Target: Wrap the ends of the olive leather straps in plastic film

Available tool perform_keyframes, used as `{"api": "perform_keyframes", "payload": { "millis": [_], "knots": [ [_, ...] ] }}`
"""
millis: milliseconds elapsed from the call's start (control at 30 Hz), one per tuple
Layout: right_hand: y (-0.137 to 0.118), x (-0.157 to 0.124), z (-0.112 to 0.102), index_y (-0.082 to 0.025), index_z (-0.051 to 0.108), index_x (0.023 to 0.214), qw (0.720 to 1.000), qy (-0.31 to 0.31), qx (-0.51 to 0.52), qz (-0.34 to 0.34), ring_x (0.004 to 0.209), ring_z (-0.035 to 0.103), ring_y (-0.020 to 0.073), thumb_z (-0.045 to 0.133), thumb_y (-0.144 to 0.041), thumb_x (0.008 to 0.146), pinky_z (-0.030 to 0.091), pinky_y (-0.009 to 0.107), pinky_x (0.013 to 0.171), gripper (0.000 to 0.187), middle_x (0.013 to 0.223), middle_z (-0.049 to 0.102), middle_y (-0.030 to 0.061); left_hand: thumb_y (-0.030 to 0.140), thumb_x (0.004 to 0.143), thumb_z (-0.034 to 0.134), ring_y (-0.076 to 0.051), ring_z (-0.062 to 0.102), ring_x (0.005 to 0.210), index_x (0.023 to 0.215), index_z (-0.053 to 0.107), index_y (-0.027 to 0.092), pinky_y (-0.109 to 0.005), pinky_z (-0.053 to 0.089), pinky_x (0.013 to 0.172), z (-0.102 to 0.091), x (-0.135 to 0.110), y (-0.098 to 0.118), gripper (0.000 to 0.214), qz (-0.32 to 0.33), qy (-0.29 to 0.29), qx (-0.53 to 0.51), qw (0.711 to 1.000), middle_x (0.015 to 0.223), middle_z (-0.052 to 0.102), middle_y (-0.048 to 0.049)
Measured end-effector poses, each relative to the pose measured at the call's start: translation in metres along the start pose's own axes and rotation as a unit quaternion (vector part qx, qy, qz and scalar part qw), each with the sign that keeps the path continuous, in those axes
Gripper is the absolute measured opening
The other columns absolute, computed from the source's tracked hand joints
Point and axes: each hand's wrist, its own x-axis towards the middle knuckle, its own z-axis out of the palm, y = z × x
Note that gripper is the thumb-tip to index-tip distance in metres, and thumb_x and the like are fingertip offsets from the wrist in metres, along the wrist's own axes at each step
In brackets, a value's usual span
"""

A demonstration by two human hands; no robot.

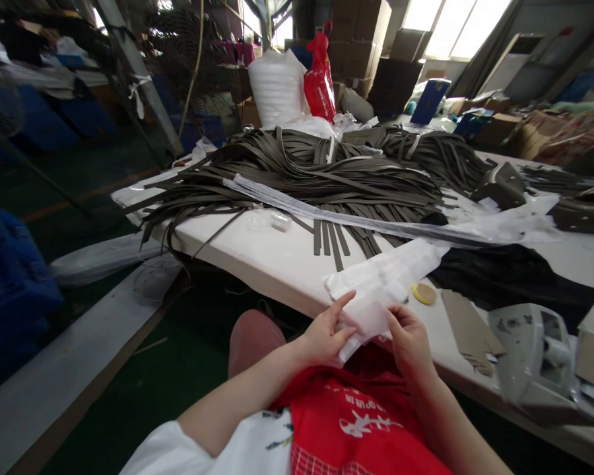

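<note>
A thin, translucent white plastic sheet (pixel 376 318) lies across the table's front edge, its lower part hanging toward my lap. My left hand (pixel 324 335) holds its left edge, with the thumb over it, the index finger stretched out and the other fingers partly behind it. With thumb and fingertips pinched together, my right hand (pixel 410 340) grips the sheet's right side. More folded white sheeting (pixel 400 267) lies beyond both hands. Just right of it rests a small yellow tape roll (pixel 424 294). Flat grey-brown card pieces (pixel 468 323) are stacked farther right.
Long dark strips (pixel 287 165) heap over the white table (pixel 262 257), crossed by a long white plastic strip (pixel 317 211). Black cloth (pixel 515 277) and a grey tape dispenser (pixel 534 356) are at right. A red bag (pixel 319 86) stands behind; blue crates (pixel 12 277) are left.
</note>
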Motion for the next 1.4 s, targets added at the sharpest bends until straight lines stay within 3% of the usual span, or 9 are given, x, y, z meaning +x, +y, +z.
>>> {"api": "perform_keyframes", "payload": {
  "millis": [167, 367, 467, 600, 767, 933, 1167, 1300, 1400],
  "knots": [
    [-0.002, 0.003, 0.003, -0.021, 0.057, 0.084, 0.996, -0.026, 0.077, 0.032, 0.055, 0.054, 0.0111, 0.083, -0.043, 0.066, 0.049, 0.024, 0.048, 0.038, 0.072, 0.061, -0.0036, 0.024, 0.088, 0.055, -0.011, 0.058, 0.068, 0.125, 0.065, 0.019, -0.022, 0.047, 0.069, -0.001, -0.003, 0.007, 0.038, 0.006, -0.054, 0.042, 0.998, 0.093, 0.07, -0.0031],
    [-0.012, 0.0, 0.008, -0.021, 0.069, 0.098, 0.997, -0.054, 0.046, 0.043, 0.061, 0.062, 0.0161, 0.087, -0.044, 0.058, 0.052, 0.027, 0.053, 0.049, 0.082, 0.071, 0.0019, 0.022, 0.079, 0.065, -0.015, 0.059, 0.077, 0.134, 0.054, 0.02, -0.026, 0.048, 0.077, -0.003, -0.002, 0.011, 0.056, 0.011, 0.02, 0.084, 0.996, 0.096, 0.07, -0.0023],
    [-0.009, -0.001, 0.007, -0.019, 0.074, 0.093, 0.996, -0.075, 0.015, 0.04, 0.069, 0.065, 0.0194, 0.085, -0.047, 0.062, 0.054, 0.03, 0.06, 0.043, 0.084, 0.073, 0.0039, 0.021, 0.077, 0.067, -0.014, 0.06, 0.075, 0.123, 0.06, 0.019, -0.025, 0.048, 0.075, -0.002, -0.001, 0.009, 0.047, 0.001, 0.025, 0.074, 0.997, 0.091, 0.071, -0.0013],
    [-0.003, -0.001, 0.006, -0.017, 0.072, 0.086, 0.998, -0.052, -0.042, -0.001, 0.057, 0.056, 0.0129, 0.083, -0.047, 0.066, 0.046, 0.023, 0.05, 0.037, 0.069, 0.066, 0.0005, 0.018, 0.075, 0.066, -0.012, 0.059, 0.066, 0.11, 0.067, 0.017, -0.023, 0.048, 0.066, 0.002, 0.001, 0.002, 0.035, -0.031, 0.034, 0.038, 0.998, 0.082, 0.069, -0.0002],
    [-0.004, -0.002, 0.007, -0.018, 0.062, 0.07, 0.998, -0.047, -0.04, -0.005, 0.049, 0.048, 0.0102, 0.081, -0.051, 0.067, 0.04, 0.022, 0.045, 0.038, 0.058, 0.057, -0.0026, 0.018, 0.082, 0.059, -0.014, 0.063, 0.081, 0.116, 0.07, 0.022, -0.025, 0.048, 0.079, 0.006, 0.0, -0.001, 0.036, 0.04, 0.048, 0.094, 0.994, 0.092, 0.071, -0.0018],
    [-0.005, -0.003, 0.004, -0.019, 0.059, 0.069, 0.999, -0.024, -0.04, -0.014, 0.049, 0.048, 0.011, 0.083, -0.051, 0.063, 0.042, 0.023, 0.045, 0.04, 0.059, 0.056, -0.0031, 0.021, 0.083, 0.062, -0.015, 0.061, 0.075, 0.091, 0.076, 0.018, -0.025, 0.049, 0.074, 0.009, -0.001, 0.002, 0.017, 0.064, 0.021, 0.093, 0.993, 0.081, 0.069, -0.0038],
    [-0.016, -0.005, -0.01, -0.021, 0.072, 0.078, 0.955, -0.136, -0.192, -0.183, 0.081, 0.063, 0.0204, 0.071, -0.043, 0.08, 0.052, 0.032, 0.074, 0.022, 0.085, 0.069, 0.0056, 0.033, 0.079, 0.074, -0.026, 0.055, 0.122, 0.082, 0.076, 0.018, -0.034, 0.042, 0.106, -0.003, 0.005, 0.012, 0.016, 0.142, -0.062, 0.107, 0.982, 0.134, 0.055, -0.0126],
    [-0.02, -0.005, -0.011, -0.022, 0.07, 0.073, 0.937, -0.161, -0.211, -0.227, 0.085, 0.063, 0.0202, 0.071, -0.037, 0.08, 0.051, 0.032, 0.079, 0.017, 0.091, 0.067, 0.006, 0.03, 0.083, 0.069, -0.021, 0.064, 0.103, 0.09, 0.077, 0.019, -0.03, 0.048, 0.094, -0.002, 0.009, 0.021, 0.015, 0.168, -0.149, 0.111, 0.968, 0.109, 0.068, -0.0095],
    [-0.017, -0.004, -0.014, -0.021, 0.067, 0.071, 0.942, -0.147, -0.201, -0.226, 0.083, 0.062, 0.0197, 0.075, -0.037, 0.077, 0.051, 0.031, 0.077, 0.019, 0.09, 0.068, 0.0054, 0.029, 0.086, 0.066, -0.017, 0.065, 0.084, 0.09, 0.077, 0.018, -0.025, 0.05, 0.082, 0.004, 0.01, 0.024, 0.016, 0.15, -0.14, 0.121, 0.971, 0.087, 0.071, -0.0056]
  ]
}}
